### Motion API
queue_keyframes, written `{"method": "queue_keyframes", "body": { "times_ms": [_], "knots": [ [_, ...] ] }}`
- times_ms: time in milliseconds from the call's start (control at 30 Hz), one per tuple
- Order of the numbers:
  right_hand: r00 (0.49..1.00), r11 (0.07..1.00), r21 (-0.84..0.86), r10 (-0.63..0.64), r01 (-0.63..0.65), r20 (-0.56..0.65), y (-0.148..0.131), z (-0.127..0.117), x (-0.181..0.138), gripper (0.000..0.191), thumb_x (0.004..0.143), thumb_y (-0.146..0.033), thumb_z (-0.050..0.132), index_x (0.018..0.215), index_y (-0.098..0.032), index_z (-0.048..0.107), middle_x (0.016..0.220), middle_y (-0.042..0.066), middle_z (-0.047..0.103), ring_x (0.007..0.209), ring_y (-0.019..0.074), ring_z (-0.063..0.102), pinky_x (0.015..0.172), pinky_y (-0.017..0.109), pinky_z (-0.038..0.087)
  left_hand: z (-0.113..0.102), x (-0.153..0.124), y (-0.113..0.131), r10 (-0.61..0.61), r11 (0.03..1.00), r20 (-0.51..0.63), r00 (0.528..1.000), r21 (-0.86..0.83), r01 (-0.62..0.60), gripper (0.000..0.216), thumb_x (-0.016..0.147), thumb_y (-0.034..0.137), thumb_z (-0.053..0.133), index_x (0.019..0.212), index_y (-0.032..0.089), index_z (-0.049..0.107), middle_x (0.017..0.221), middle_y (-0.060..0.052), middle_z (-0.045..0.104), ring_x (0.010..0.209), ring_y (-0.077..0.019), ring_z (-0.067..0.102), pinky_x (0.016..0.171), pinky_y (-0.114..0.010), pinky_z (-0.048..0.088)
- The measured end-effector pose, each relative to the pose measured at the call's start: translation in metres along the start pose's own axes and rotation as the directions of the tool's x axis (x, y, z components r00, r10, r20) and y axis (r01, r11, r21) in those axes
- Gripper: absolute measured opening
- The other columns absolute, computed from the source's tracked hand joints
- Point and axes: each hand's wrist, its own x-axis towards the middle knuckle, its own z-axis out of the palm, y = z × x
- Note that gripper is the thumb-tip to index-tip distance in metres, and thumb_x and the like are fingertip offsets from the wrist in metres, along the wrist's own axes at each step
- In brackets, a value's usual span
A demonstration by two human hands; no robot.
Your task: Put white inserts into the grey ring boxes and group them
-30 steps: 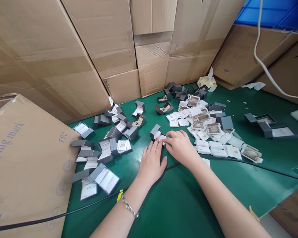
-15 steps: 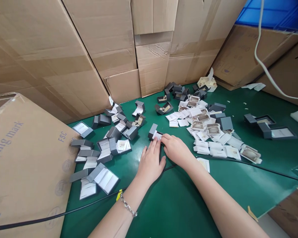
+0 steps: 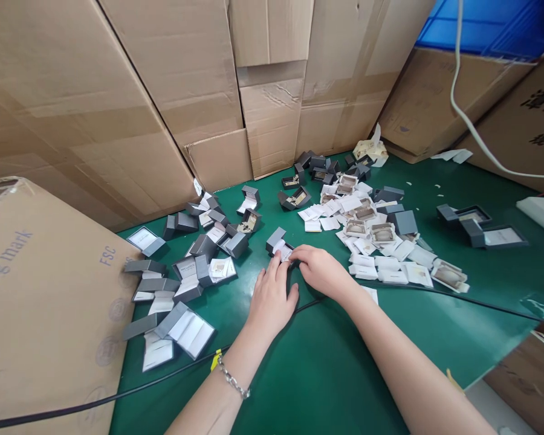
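Note:
A small grey jewellery box (image 3: 276,237) stands with its lid raised on the green table, a white insert (image 3: 281,249) showing inside it. The stretched fingertips of my left hand (image 3: 272,296) rest on the near side of this box, thumb held apart. My right hand (image 3: 325,272) has its fingers curled at the box's right edge, gripping there; its fingertips partly cover the insert. To the left lie several opened grey boxes with white linings (image 3: 193,329). Right of my hands is a spread of white inserts and paper pieces (image 3: 362,261).
Tall cardboard cartons (image 3: 172,78) wall off the back, and another carton (image 3: 49,290) stands at the left. A black cable (image 3: 163,373) crosses the table beneath my arms. More grey boxes (image 3: 474,232) lie at the right. A white cord (image 3: 469,118) hangs at upper right.
The view has shifted slightly. My right fingers have shifted a little on the box's edge, and more of the white insert shows. My left hand stays at the box.

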Motion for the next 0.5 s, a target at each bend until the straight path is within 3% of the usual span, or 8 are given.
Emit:
{"method": "queue_keyframes", "body": {
  "times_ms": [100, 200, 333, 500],
  "knots": [
    [0.992, 0.997, -0.003, 0.071, -0.072, -0.109, 0.013, -0.016, 0.001, 0.036, 0.077, -0.007, 0.035, 0.095, -0.019, 0.064, 0.108, 0.006, 0.062, 0.093, 0.0192, 0.058, 0.08, 0.03, 0.046, 0.001, 0.0, -0.001, 0.004, 1.0, -0.026, 1.0, -0.005, -0.004, 0.034, 0.086, 0.026, 0.042, 0.119, 0.017, 0.041, 0.144, -0.016, 0.034, 0.131, -0.0271, 0.036, 0.103, -0.051, 0.036],
    [0.95, 0.963, -0.064, 0.246, -0.262, -0.191, 0.032, -0.038, -0.006, 0.03, 0.079, -0.015, 0.039, 0.096, -0.018, 0.064, 0.107, 0.01, 0.06, 0.086, 0.0232, 0.059, 0.074, 0.036, 0.045, 0.0, 0.0, 0.0, -0.007, 1.0, -0.051, 0.999, -0.019, 0.006, 0.026, 0.086, 0.026, 0.043, 0.11, 0.018, 0.043, 0.142, -0.016, 0.036, 0.13, -0.0282, 0.037, 0.1, -0.05, 0.039],
    [0.879, 0.856, -0.202, 0.47, -0.476, -0.082, 0.057, -0.061, -0.022, 0.028, 0.073, -0.028, 0.055, 0.098, -0.02, 0.064, 0.109, 0.01, 0.059, 0.092, 0.0253, 0.058, 0.069, 0.032, 0.044, -0.001, 0.0, 0.002, -0.041, 0.999, -0.059, 0.997, -0.038, 0.038, 0.022, 0.084, 0.027, 0.046, 0.104, 0.018, 0.042, 0.138, -0.017, 0.039, 0.127, -0.0304, 0.04, 0.094, -0.049, 0.044],
    [0.828, 0.791, -0.313, 0.56, -0.526, 0.025, 0.071, -0.063, -0.034, 0.049, 0.061, -0.031, 0.066, 0.11, -0.02, 0.061, 0.106, 0.012, 0.057, 0.098, 0.0295, 0.054, 0.069, 0.033, 0.044, 0.0, 0.0, 0.001, -0.074, 0.995, -0.086, 0.994, -0.07, 0.069, 0.02, 0.081, 0.031, 0.053, 0.091, 0.019, 0.04, 0.129, -0.016, 0.042, 0.112, -0.0297, 0.052, 0.085, -0.046, 0.049]
  ]
}}
